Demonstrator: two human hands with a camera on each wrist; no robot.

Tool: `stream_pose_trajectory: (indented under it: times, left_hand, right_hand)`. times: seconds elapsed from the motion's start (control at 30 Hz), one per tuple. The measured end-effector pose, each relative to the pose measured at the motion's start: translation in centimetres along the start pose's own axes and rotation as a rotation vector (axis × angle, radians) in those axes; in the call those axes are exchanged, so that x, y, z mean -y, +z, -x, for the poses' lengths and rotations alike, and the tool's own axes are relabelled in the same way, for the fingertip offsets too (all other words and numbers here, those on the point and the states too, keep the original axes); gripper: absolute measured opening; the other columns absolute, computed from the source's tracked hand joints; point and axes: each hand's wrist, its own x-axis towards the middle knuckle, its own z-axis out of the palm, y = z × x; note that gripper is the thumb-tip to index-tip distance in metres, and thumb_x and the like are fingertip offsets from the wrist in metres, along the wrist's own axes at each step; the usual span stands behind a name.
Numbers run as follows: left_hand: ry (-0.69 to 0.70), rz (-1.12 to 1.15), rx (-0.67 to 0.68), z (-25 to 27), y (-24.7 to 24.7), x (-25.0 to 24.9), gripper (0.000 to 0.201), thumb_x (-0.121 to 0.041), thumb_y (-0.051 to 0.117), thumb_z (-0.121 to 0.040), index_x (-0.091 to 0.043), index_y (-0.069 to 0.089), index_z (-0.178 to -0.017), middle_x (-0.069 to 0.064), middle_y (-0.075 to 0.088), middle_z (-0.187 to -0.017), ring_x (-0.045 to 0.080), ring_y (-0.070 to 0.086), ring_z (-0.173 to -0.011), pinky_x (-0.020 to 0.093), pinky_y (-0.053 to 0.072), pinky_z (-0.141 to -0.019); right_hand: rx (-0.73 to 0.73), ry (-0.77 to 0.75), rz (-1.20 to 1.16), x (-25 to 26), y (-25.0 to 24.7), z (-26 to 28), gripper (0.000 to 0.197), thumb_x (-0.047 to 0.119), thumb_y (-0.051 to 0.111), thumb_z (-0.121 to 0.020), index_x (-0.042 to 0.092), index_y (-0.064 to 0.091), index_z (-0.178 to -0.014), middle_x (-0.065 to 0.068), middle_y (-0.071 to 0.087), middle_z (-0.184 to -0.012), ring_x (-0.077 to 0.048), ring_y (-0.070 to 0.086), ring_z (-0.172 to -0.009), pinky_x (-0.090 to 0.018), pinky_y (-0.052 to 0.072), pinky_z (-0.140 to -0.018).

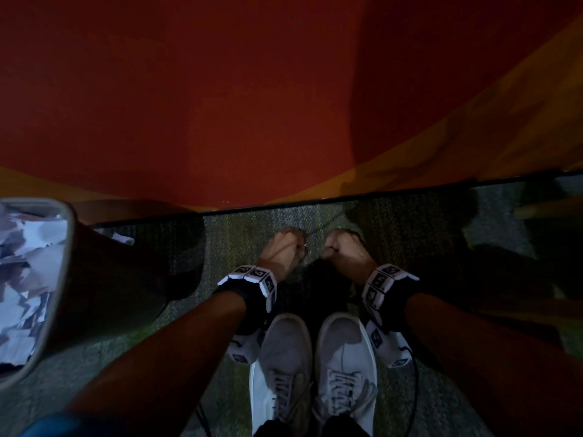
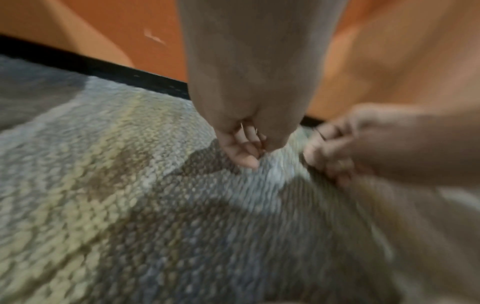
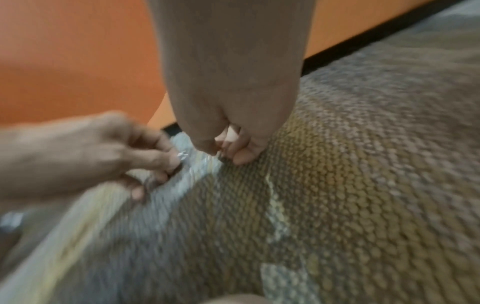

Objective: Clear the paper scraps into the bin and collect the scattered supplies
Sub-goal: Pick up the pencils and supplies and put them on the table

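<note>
I am crouched over a patterned carpet [image 1: 239, 234] by the wall. My left hand [image 1: 298, 247] [image 2: 255, 152] has its fingers curled down at the carpet and pinches small shiny metal clips [image 3: 183, 154]. A palm's width to its right, my right hand [image 1: 328, 249] [image 3: 226, 152] pinches thumb to fingertips on the carpet. A small thin dark item [image 2: 322, 133] shows at its fingers, too blurred to name. A grey bin [image 1: 64, 247] full of white paper scraps [image 1: 28, 247] stands at the left. One white scrap [image 1: 123, 238] lies on the floor behind it.
An orange wall [image 1: 252, 105] with a black baseboard [image 1: 347, 195] runs just beyond the hands. My grey shoes [image 1: 284, 357] are directly under the wrists. A dark cable [image 1: 416, 389] trails along the floor at the right. The scene is dim and both wrist views are blurred.
</note>
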Motion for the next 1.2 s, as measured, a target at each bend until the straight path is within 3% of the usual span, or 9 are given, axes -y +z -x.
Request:
stream_pose_trajectory:
  times: [0.23,0.33,0.4,0.5,0.63,0.73,0.97,1.07,1.2]
  left_hand:
    - [-0.006,0.267,-0.107,2.2,-2.9,-1.3,0.025,0.007,0.046,-0.087,-0.007,0.066,-0.079,0.005,0.061,-0.064,0.02,0.056,-0.052,0.027,0.045,-0.048]
    - [0.034,0.229,-0.142,3.8,-6.0,-3.6,0.024,-0.001,0.053,-0.084,-0.014,0.071,-0.074,0.003,0.063,-0.07,0.021,0.058,-0.071,0.022,0.042,-0.059]
    - [0.101,0.138,-0.13,5.3,-8.6,-5.5,0.016,-0.007,0.06,-0.09,-0.015,0.074,-0.086,-0.005,0.061,-0.079,0.011,0.055,-0.08,0.018,0.039,-0.07]
    - [0.152,0.108,-0.165,7.6,-12.9,-8.0,0.021,-0.006,0.059,-0.09,-0.022,0.072,-0.084,-0.009,0.066,-0.079,0.009,0.062,-0.078,0.025,0.048,-0.074]
    - [0.227,0.025,-0.261,10.9,-18.6,-12.5,0.018,-0.007,0.059,-0.088,-0.02,0.07,-0.081,-0.005,0.072,-0.077,0.01,0.066,-0.075,0.024,0.052,-0.073]
    - [0.305,-0.031,-0.275,13.9,-22.2,-16.9,0.018,-0.001,0.059,-0.086,-0.013,0.072,-0.083,-0.004,0.07,-0.075,0.007,0.063,-0.07,0.019,0.047,-0.068]
    - [0.518,-0.219,-0.314,20.1,-27.7,-30.6,0.007,-0.01,0.068,-0.091,-0.011,0.075,-0.089,-0.012,0.064,-0.069,-0.011,0.054,-0.054,0.005,0.037,-0.055]
    - [0.652,-0.246,-0.313,22.0,-27.5,-37.4,0.008,-0.015,0.069,-0.092,-0.011,0.075,-0.088,-0.009,0.066,-0.07,-0.009,0.056,-0.056,0.014,0.043,-0.058]
    - [0.781,-0.242,-0.298,23.6,-24.7,-45.1,0.014,-0.017,0.068,-0.092,-0.009,0.075,-0.083,0.0,0.071,-0.069,0.006,0.065,-0.054,0.023,0.054,-0.054]
  right_hand:
    - [-0.131,-0.057,-0.191,0.0,-2.1,2.6,0.012,0.008,0.069,-0.085,0.014,0.069,-0.074,-0.005,0.074,-0.084,-0.018,0.069,-0.083,-0.025,0.052,-0.076]
    - [-0.133,-0.052,-0.218,2.1,-4.9,4.8,0.019,0.004,0.063,-0.088,0.009,0.07,-0.071,-0.003,0.07,-0.077,-0.019,0.066,-0.076,-0.029,0.052,-0.071]
    - [-0.204,0.004,-0.34,3.6,-7.4,6.0,0.026,-0.002,0.052,-0.088,0.001,0.059,-0.063,-0.011,0.062,-0.066,-0.028,0.057,-0.064,-0.036,0.046,-0.061]
    - [-0.231,0.041,-0.437,6.2,-11.3,7.8,0.037,0.002,0.037,-0.096,0.005,0.051,-0.062,-0.01,0.047,-0.057,-0.021,0.041,-0.051,-0.028,0.035,-0.05]
    - [-0.204,-0.095,-0.183,10.5,-17.4,13.4,0.025,0.003,0.049,-0.096,0.0,0.069,-0.08,-0.003,0.063,-0.071,-0.017,0.057,-0.068,-0.029,0.048,-0.063]
    - [-0.239,-0.208,-0.055,12.7,-22.1,18.1,0.02,0.002,0.059,-0.092,0.008,0.072,-0.078,-0.003,0.071,-0.071,-0.016,0.069,-0.067,-0.034,0.06,-0.065]
    - [-0.42,-0.257,0.095,15.3,-32.5,31.8,0.018,0.003,0.068,-0.088,0.011,0.072,-0.073,-0.001,0.069,-0.065,-0.022,0.071,-0.066,-0.038,0.061,-0.063]
    - [-0.505,-0.24,0.194,14.0,-36.5,38.0,0.015,0.001,0.069,-0.086,0.005,0.073,-0.073,-0.007,0.07,-0.065,-0.022,0.069,-0.063,-0.039,0.061,-0.061]
    - [-0.622,-0.128,0.289,9.5,-40.0,44.2,0.009,0.002,0.075,-0.078,0.007,0.077,-0.071,-0.007,0.073,-0.067,-0.016,0.069,-0.061,-0.023,0.053,-0.055]
